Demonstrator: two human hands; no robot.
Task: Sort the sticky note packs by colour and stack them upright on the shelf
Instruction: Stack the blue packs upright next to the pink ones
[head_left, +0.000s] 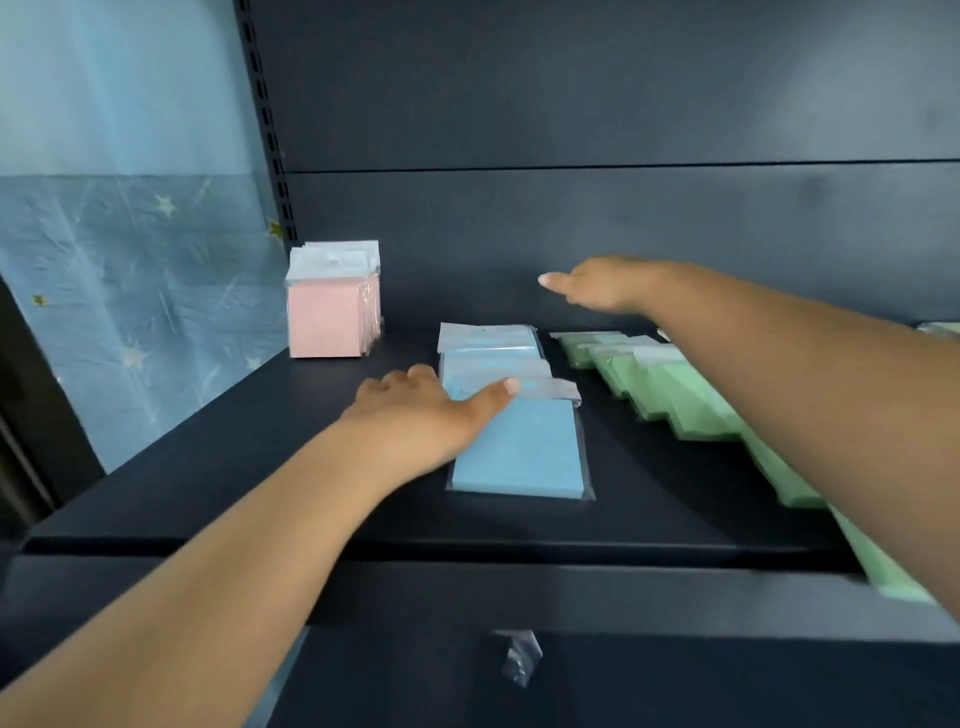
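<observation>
Left hand (415, 415): laid on the blue packs at their left edge, thumb stretched flat across the top pack, fingers bent down over the far side; whether the pack is gripped or only pressed cannot be told.
Right hand (602, 286): reached out above the shelf beyond the blue packs, fingers extended, nothing held.
Shelf lip: a small scrap of clear wrapper (519, 657) is noted hanging below the front edge of the shelf (208, 493).
Blue packs (514, 415): found lying flat in an overlapping row at mid-shelf, grouped by colour but not stood upright.
Green packs (691, 400): found lying flat in a long overlapping row to the right of the blue ones, running out past the front edge; partly hidden by the right forearm.
Pink packs (332, 306): seen standing upright in a tight block at the rear left corner, near the upright post.
Work done: sorting by colour is judged complete for what is visible; pink is judged finished.
Work left: blue and green are yet to be stood up and stacked; blue is judged the lot in hand.
</observation>
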